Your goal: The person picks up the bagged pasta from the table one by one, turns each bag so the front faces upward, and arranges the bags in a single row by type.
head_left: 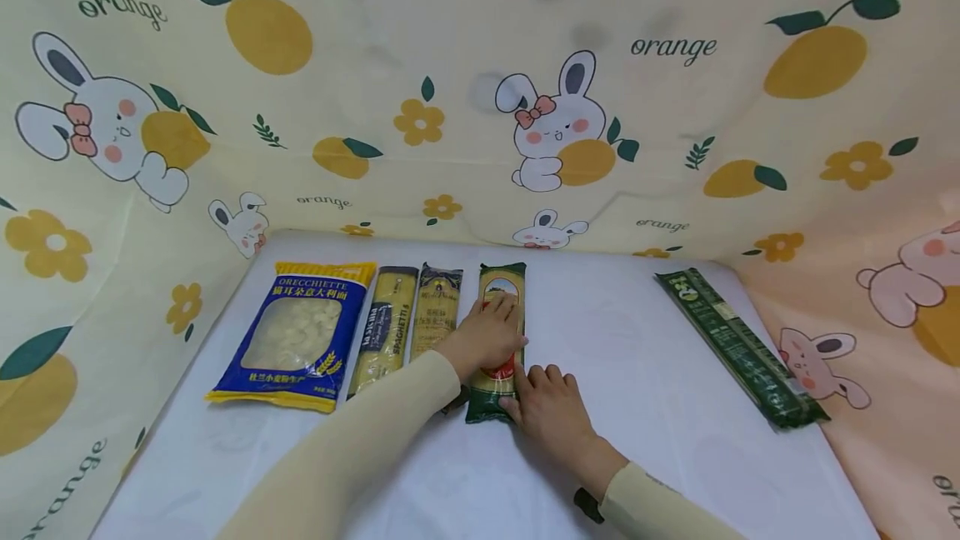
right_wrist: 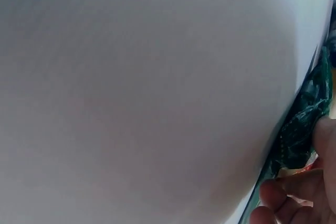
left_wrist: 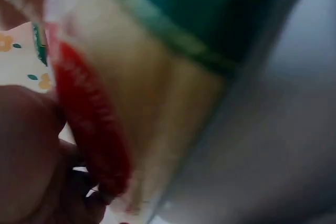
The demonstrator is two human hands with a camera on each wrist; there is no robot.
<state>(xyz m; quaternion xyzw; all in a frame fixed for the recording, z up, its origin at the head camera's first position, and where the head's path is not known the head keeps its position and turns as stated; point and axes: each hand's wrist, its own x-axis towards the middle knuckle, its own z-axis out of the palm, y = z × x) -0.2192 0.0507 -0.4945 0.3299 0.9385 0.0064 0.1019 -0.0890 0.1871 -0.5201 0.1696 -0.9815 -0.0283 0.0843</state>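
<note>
A spaghetti packet (head_left: 495, 382) with green ends, a clear yellow middle and a red label lies upright in line with my view at the middle of the table. My left hand (head_left: 487, 336) lies across its upper half, fingers over the front and thumb at the right edge. Lower down, my right hand (head_left: 555, 415) holds its right edge near the green end, thumb on the wrapper. The left wrist view shows the red label (left_wrist: 94, 124) close up beside my bent fingers. Curled right fingertips (right_wrist: 273, 192) meet the green wrapper (right_wrist: 304, 124) in the right wrist view.
To the left lie a brown-gold pasta packet (head_left: 437, 302), a yellow spaghetti packet (head_left: 386, 323) with a dark label, and a blue orecchiette bag (head_left: 300, 332). A long dark green packet (head_left: 738, 344) lies slanted near the table's right edge. Printed cloth (head_left: 450, 32) stands behind the white table (head_left: 645, 440).
</note>
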